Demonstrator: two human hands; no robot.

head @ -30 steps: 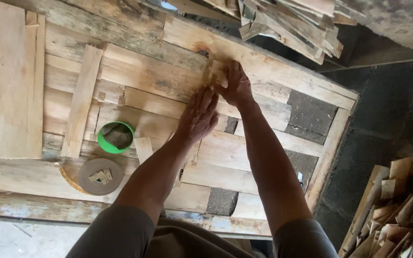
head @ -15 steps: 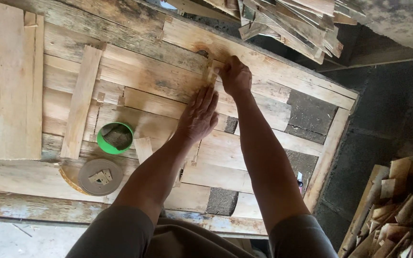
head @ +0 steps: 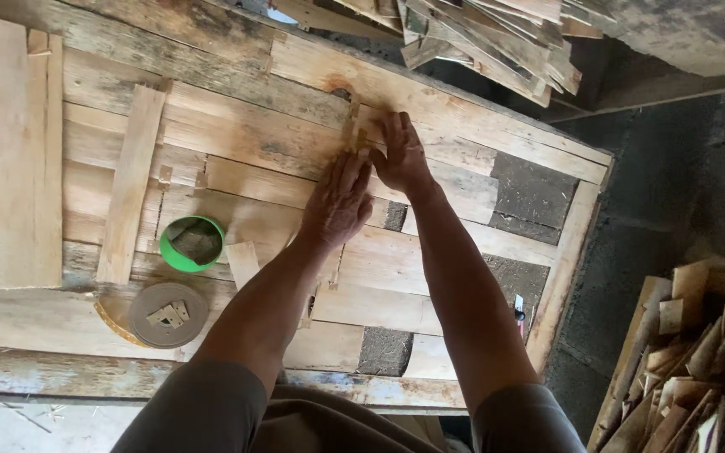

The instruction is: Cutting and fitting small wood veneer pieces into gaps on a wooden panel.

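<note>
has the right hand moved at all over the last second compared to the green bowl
Barely. The right hand stays on the planks, the same way up and right of the green bowl, by the small knot; only its fingers shifted slightly. The left hand lies beside it.

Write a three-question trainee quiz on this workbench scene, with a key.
1. True or false: both hands rest on the wooden slats.
2. What colour is the small tub? A) red B) green C) blue
3. Fill in: the round lid lies nearer the ____ hand.

Key:
1. True: the left hand lies flat, the right hand presses just beyond it.
2. B
3. left
</note>
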